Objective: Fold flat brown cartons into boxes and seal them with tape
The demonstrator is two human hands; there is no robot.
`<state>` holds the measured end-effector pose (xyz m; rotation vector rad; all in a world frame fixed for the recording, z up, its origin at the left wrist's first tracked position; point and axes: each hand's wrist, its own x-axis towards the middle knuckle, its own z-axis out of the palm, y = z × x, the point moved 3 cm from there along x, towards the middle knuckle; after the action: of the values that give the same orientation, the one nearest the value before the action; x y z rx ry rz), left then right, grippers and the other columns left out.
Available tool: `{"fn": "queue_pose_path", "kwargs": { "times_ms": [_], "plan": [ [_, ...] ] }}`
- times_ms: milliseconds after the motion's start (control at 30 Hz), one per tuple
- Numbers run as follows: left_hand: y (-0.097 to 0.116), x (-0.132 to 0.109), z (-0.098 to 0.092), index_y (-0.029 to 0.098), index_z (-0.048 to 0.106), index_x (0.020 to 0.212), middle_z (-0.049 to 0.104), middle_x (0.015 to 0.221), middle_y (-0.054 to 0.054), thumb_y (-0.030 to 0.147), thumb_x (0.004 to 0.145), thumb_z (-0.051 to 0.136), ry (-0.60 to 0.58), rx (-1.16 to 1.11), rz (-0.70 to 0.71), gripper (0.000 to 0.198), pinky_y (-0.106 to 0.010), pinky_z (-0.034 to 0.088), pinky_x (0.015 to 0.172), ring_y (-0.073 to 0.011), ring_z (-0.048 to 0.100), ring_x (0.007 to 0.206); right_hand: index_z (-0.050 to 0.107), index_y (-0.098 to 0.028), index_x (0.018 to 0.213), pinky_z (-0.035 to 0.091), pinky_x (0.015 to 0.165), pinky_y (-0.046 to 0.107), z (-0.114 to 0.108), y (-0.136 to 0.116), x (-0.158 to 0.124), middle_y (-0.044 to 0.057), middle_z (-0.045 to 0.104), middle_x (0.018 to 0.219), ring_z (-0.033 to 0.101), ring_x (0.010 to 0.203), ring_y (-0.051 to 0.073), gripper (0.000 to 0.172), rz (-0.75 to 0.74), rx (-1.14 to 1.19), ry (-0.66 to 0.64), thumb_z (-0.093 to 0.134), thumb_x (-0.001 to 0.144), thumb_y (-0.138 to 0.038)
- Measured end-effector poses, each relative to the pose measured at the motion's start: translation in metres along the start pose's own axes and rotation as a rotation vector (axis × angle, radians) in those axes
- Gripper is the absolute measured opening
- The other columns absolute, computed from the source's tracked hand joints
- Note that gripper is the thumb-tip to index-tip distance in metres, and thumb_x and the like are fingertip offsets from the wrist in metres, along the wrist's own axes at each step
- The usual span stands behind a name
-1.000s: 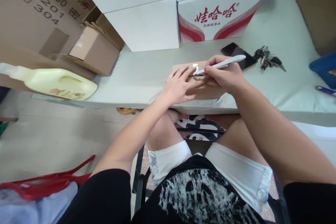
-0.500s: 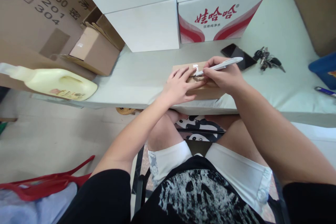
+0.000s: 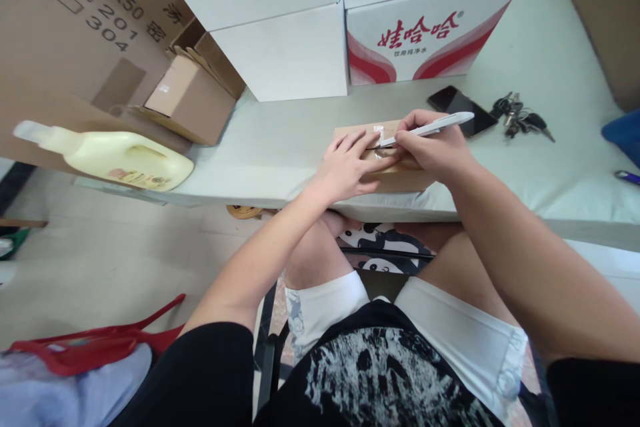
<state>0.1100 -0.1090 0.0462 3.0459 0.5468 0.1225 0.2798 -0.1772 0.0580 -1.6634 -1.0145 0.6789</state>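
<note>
A small brown cardboard box [image 3: 400,181] lies near the front edge of the cloth-covered table, with clear tape on its top. My left hand [image 3: 350,165] rests flat across the box's left part, fingers spread. Between the thumb and fingers of my right hand [image 3: 440,147] is a slim white utility knife [image 3: 435,127], held at a low slant. Its tip meets the taped top close to my left fingertips; the exact contact is partly hidden. Just behind my right hand lies a black phone [image 3: 463,109], with a bunch of keys [image 3: 520,117] to its right.
White cartons [image 3: 300,57], one with red print, stand stacked at the back. A pale yellow bottle [image 3: 130,160] lies on its side at the left, near an opened brown box [image 3: 195,103]. A blue object [image 3: 625,140] and a pen [image 3: 627,177] are at far right.
The whole view has shifted slightly, so things appear a little farther right. Both hands keep nearly the same places on the box, and the knife remains in my right hand.
</note>
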Motion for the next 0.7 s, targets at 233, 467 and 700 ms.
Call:
{"fn": "queue_pose_path", "kwargs": {
  "times_ms": [233,467,700],
  "plan": [
    [-0.0003,-0.0001,-0.0008,0.043,0.058,0.15,0.041,0.17,-0.009,0.041,0.09,0.077,-0.003,-0.005,0.01,0.062,-0.06,0.033,0.124,-0.0384,0.037,0.156,0.059,-0.023,0.067,0.042,0.059,0.03,-0.0012,-0.004,-0.0016,-0.003,0.061,0.063,0.058,0.062,0.016,0.015,0.025,-0.014,-0.01,0.067,0.073,-0.012],
    [-0.0005,-0.0011,0.0004,0.042,0.062,0.146,0.039,0.171,-0.01,0.045,0.093,0.073,0.013,0.005,0.016,0.055,-0.06,0.032,0.124,-0.0382,0.036,0.157,0.062,-0.023,0.071,0.044,0.06,0.03,-0.0074,-0.0072,-0.0076,-0.001,0.065,0.066,0.058,0.063,0.015,0.011,0.084,0.026,0.06,0.068,0.078,-0.017],
    [-0.0006,-0.0006,-0.0005,0.042,0.061,0.148,0.039,0.171,-0.01,0.043,0.091,0.075,-0.005,0.003,0.022,0.058,-0.061,0.032,0.124,-0.0399,0.035,0.157,0.063,-0.023,0.071,0.043,0.058,0.029,-0.0049,-0.0039,-0.0046,-0.002,0.063,0.064,0.057,0.063,0.015,0.009,0.022,0.002,0.013,0.071,0.075,-0.021]
  ]
}}
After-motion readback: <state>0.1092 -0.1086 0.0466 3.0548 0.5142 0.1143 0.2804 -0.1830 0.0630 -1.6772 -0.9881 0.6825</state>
